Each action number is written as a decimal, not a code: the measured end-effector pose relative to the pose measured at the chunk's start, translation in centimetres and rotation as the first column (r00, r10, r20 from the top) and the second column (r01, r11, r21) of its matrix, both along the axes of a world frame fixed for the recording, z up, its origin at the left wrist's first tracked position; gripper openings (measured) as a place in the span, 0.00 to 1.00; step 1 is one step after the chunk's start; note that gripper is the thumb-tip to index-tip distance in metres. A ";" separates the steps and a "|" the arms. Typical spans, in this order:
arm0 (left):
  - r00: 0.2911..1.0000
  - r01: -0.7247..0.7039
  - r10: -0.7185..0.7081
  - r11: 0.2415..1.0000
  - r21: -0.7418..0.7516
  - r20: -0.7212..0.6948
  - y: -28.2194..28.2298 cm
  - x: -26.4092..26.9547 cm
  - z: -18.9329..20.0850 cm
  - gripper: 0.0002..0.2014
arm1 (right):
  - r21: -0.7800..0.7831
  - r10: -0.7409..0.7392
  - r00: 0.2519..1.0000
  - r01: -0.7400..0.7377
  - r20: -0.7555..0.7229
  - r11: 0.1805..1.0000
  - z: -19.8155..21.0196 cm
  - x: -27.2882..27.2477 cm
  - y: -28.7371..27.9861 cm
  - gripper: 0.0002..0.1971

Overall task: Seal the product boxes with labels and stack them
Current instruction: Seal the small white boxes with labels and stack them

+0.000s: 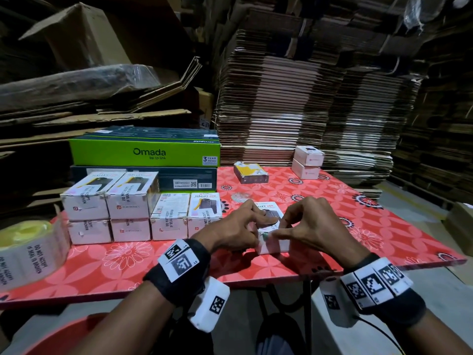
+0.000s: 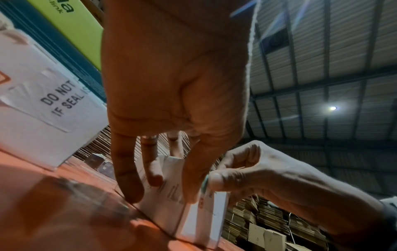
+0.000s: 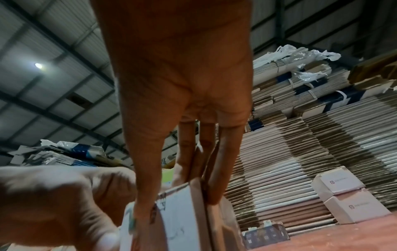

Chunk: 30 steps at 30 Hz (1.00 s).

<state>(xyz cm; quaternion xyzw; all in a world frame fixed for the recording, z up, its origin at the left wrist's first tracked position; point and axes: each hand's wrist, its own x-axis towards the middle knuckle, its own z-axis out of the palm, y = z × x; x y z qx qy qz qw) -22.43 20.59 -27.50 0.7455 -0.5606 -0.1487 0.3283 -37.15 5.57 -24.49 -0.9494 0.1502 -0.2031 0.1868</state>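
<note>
A white product box (image 1: 275, 245) stands on the red flowered table (image 1: 384, 226) in front of me. My left hand (image 1: 258, 230) holds its left end, with the index finger across the top and the thumb on the near face. My right hand (image 1: 284, 228) grips the right end, thumb in front and fingers behind. In the left wrist view my left hand (image 2: 161, 186) has fingers down on a printed seal label (image 2: 171, 191) on the box (image 2: 199, 220). The right wrist view shows my right hand (image 3: 178, 200) straddling the box (image 3: 182, 212).
A roll of seal labels (image 1: 33, 252) lies at the table's left edge. Sealed white boxes (image 1: 110, 208) are stacked two high at the left, before green and dark Omada boxes (image 1: 143, 152). Two stacked boxes (image 1: 307, 162) and one lying box (image 1: 250, 172) sit at the back. Flat cardboard piles (image 1: 307, 98) rise behind.
</note>
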 end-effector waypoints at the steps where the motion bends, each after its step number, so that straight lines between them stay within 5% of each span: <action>1: 1.000 -0.004 0.004 1.000 0.000 -0.005 -0.1 0.0 0.1 0.31 | 0.001 0.009 1.000 -0.009 -0.006 1.000 0.1 0.0 0.0 0.11; 8: 1.000 0.001 -0.002 1.000 -0.012 -0.031 -0.1 0.0 -0.1 0.31 | 0.013 0.042 0.999 -0.042 -0.017 0.999 0.1 -0.6 -0.4 0.07; 17: 1.000 0.012 -0.012 1.000 -0.008 -0.003 0.1 -0.1 0.2 0.31 | -0.151 -0.048 0.992 0.065 0.113 0.986 -1.8 0.1 1.1 0.23; 30: 1.000 -0.016 0.017 0.998 0.058 -0.023 0.2 -0.6 0.2 0.44 | 0.073 0.175 0.984 -0.172 -0.038 0.982 0.5 -1.0 -1.8 0.07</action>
